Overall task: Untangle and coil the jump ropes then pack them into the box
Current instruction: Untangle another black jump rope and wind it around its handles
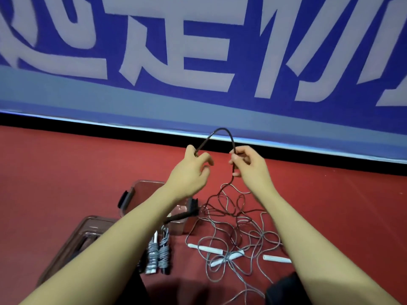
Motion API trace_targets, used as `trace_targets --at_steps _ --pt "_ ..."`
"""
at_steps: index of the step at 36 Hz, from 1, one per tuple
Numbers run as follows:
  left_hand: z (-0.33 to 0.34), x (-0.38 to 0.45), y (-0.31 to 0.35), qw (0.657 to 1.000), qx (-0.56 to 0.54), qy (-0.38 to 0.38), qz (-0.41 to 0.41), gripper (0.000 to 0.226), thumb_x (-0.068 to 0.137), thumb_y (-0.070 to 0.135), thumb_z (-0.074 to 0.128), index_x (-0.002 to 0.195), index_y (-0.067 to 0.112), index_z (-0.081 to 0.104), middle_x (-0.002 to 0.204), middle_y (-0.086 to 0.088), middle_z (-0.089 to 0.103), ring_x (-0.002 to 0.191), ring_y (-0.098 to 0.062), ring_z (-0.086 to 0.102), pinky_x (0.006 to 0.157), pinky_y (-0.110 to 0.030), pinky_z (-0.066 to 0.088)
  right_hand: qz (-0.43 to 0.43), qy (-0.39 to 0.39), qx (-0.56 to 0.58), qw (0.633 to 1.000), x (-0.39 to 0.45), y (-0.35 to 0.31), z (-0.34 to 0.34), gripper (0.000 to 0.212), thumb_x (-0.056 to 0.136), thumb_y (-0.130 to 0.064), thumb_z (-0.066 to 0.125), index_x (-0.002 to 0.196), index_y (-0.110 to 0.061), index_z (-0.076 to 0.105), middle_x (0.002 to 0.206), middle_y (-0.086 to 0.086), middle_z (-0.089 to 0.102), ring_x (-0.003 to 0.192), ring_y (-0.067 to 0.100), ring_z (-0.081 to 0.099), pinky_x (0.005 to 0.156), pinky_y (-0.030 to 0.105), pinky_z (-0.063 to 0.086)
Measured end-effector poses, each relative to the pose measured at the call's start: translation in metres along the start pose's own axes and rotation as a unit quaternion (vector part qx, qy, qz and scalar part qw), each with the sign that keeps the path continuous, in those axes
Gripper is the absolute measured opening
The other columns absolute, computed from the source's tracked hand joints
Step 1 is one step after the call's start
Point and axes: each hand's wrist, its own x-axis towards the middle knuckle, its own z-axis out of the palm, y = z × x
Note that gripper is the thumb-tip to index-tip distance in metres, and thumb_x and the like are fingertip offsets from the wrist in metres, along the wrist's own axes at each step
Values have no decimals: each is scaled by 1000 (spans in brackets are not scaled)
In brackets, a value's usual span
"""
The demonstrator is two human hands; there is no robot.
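Item: blue banner, hanging along the wall above the red floor. It is carrying large pale-grey Chinese characters, running in one row from left to right. The frame is cutting off their tops, and the outermost ones at both edges, so none is reading with certainty; the second from the left is looking like 定 or 足, the third is showing a 亻 radical on its left. No Latin letters or numbers are showing on the banner.

No lettering, label or brand is reading on the jump ropes, their handles or the box.
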Motion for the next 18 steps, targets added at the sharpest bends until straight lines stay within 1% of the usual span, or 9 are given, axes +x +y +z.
trace_targets --at_steps 1,3,5,7,10,11,13,16,18 --pt "5 -2 -2 1000 7 -24 -12 22 91 22 52 112 20 56 105 -1 27 80 -24 49 75 -33 46 1 -1 20 1000 0 -4 -1 13 94 -6 52 93 -18 58 79 -1 61 74 3 59 59 23 52" --pt "14 -6 -6 998 13 -57 -10 33 87 35 61 118 24 55 105 -1 22 84 -20 44 81 -33 48 4 2 51 999 2 -10 0 11 95 -8 52 92 -17 59 77 3 61 71 4 57 53 21 53" --pt "22 -8 -8 998 -7 -64 -2 42 82 48 65 116 26 57 106 0 22 83 -16 44 84 -28 47 8 14 72 997 8 -14 1 12 95 -11 54 87 -18 61 75 5 60 64 6 53 50 19 50" --pt "27 -7 -10 997 -44 -57 -4 42 79 52 67 112 27 61 106 1 23 83 -12 43 84 -24 44 18 35 95 995 13 -17 2 13 94 -11 55 84 -18 61 73 5 60 58 6 50 48 18 48" --pt "31 -2 -10 994 -91 -56 1 29 78 43 72 103 28 67 105 0 28 88 -1 41 82 -18 37 48 61 163 984 18 -20 5 13 94 -9 56 82 -13 62 71 4 61 53 5 51 47 16 46" --pt "33 1 -10 992 -113 -55 0 24 79 39 73 99 28 69 104 0 30 87 5 40 82 -16 34 58 67 185 979 21 -20 5 13 93 -8 56 82 -11 62 70 4 60 52 5 51 47 16 46" --pt "35 5 -9 987 -151 -56 -4 14 80 31 73 92 25 72 101 -1 32 85 11 39 81 -13 30 74 71 213 972 24 -20 6 14 94 -7 56 81 -8 62 71 5 60 50 3 52 49 16 47" --pt "36 13 -9 986 -162 -42 -10 8 82 26 72 87 20 72 97 0 33 79 8 40 76 -10 29 89 76 254 960 31 -21 8 20 98 -11 50 82 -7 61 71 5 60 53 7 55 50 18 49" --pt "35 18 -10 986 -161 -19 -25 8 82 25 71 86 19 72 96 -1 32 80 3 39 78 -12 29 104 81 265 955 35 -18 8 26 102 -17 40 89 -8 60 75 6 62 57 11 59 49 21 50"
